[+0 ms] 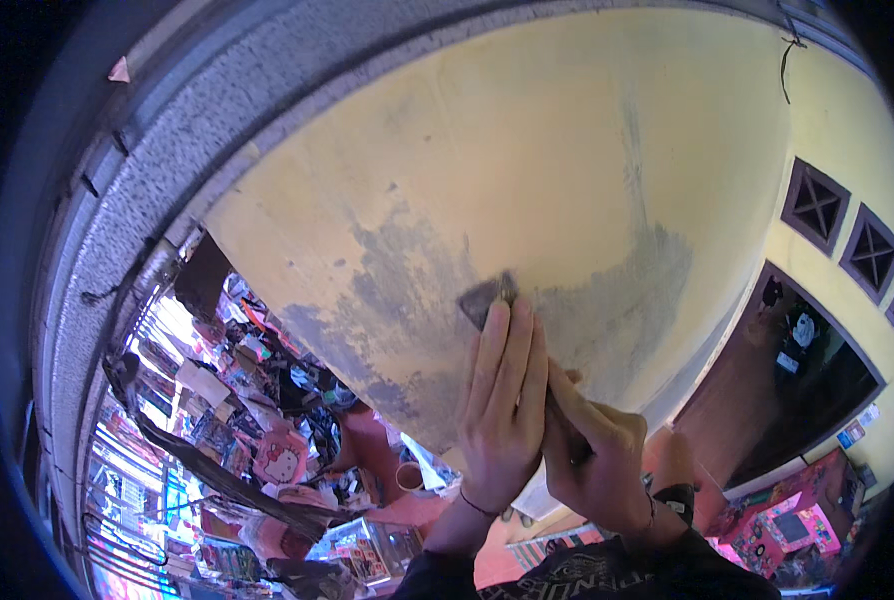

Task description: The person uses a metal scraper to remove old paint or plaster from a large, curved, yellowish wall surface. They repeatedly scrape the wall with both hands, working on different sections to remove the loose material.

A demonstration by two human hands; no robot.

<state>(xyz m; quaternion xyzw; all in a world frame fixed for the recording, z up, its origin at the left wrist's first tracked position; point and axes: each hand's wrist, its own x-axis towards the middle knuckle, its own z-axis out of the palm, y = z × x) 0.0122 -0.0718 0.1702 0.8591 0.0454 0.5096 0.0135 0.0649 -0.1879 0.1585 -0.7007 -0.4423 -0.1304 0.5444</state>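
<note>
- Step in hand, as far as one can judge: working the yellow painted wall surface (pixel 567 200) with a dark, flat-bladed scraper (pixel 480 303); whether it strips or spreads is unclear.
- The next move likely calls for steady pressure, the blade kept flat beside the rough grey patches (pixel 407 265).
- The scraper's blade lies just beyond the fingertips of the left hand (pixel 502 420), against the wall; its dark handle runs back, partly hidden, to the right hand (pixel 607 455).
- The hands are together: the right appears curled around the handle, the left lies straight-fingered, fingertips pressing near the blade. The left thumb is hidden.
</note>
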